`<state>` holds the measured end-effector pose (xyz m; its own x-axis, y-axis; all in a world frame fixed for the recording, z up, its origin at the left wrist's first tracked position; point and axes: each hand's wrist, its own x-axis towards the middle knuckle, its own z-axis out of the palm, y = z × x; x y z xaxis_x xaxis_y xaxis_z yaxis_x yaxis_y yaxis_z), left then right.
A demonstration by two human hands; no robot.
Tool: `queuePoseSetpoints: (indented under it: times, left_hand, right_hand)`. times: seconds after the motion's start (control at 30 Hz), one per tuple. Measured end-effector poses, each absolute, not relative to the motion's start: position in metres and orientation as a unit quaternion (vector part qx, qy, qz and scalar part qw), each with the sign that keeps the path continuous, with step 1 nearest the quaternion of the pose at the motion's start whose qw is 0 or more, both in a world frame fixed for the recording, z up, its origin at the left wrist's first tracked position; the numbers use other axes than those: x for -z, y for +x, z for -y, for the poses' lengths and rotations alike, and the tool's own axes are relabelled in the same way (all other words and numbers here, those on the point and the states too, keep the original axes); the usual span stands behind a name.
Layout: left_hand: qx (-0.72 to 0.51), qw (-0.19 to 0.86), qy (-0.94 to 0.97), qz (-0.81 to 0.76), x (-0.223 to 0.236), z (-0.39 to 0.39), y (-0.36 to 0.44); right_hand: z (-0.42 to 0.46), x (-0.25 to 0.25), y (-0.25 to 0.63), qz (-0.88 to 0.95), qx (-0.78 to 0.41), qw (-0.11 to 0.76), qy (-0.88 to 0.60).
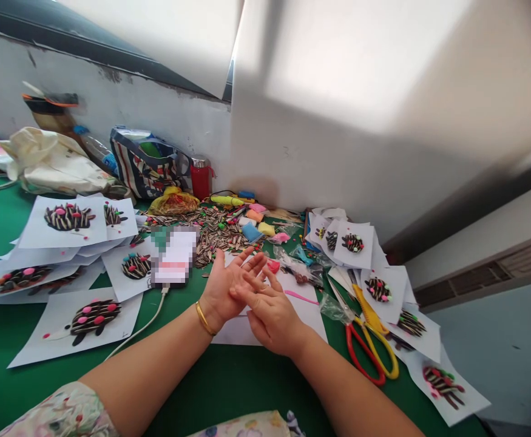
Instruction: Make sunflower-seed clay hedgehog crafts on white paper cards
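Left hand [235,285] palm-up, spread; right hand [269,312] fingers on it, grip unclear; scissors [360,340] four o'clock, phone [174,255] ten o'clock.

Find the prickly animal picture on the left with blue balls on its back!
It's the card nearest the white cable's plug. Its balls are blue and red; I see no blue on the others there.

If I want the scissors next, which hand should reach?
Right, I'd say. Your right hand is nearer the scissors, which lie to its right. Your left hand, palm up under the right fingers, would likely have to cross over.
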<state>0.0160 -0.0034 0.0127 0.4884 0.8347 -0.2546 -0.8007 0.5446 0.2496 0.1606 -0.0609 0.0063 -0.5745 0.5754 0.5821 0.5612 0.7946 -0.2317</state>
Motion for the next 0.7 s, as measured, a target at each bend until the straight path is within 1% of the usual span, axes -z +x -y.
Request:
queuePoseSetpoints:
  times: [0.07,0.17,0.33,0.47,0.6,0.7]
  left_hand:
    - [-0.469,0.864,0.046,-0.178,-0.0124,0.0031,0.0159]
    - [-0.478,0.86,0.048,-0.172,-0.0139,0.0025,0.0155]
    - [-0.48,0.856,0.043,-0.188,-0.0148,0.0023,0.0164]
    - [-0.475,0.862,0.045,-0.169,-0.0119,0.0017,0.016]
    - [-0.476,0.858,0.048,-0.187,-0.01,0.0023,0.0165]
    - [-0.47,0.863,0.056,-0.18,-0.0094,0.0019,0.0162]
  right_hand:
    - [0.0611,-0.0062,0.1604,0.883,-0.009,0.33,-0.335]
    - [0.0605,-0.0036,0.1612,0.873,-0.004,0.352,-0.337]
    - [0.0602,-0.0011,0.1609,0.885,-0.016,0.316,-0.341]
    - [0.061,-0.0037,0.16,0.872,-0.003,0.353,-0.339]
    - [0.061,-0.0034,0.1587,0.884,-0.005,0.328,-0.332]
    - [0.0594,-0.0012,0.1598,0.867,0.017,0.348,-0.356]
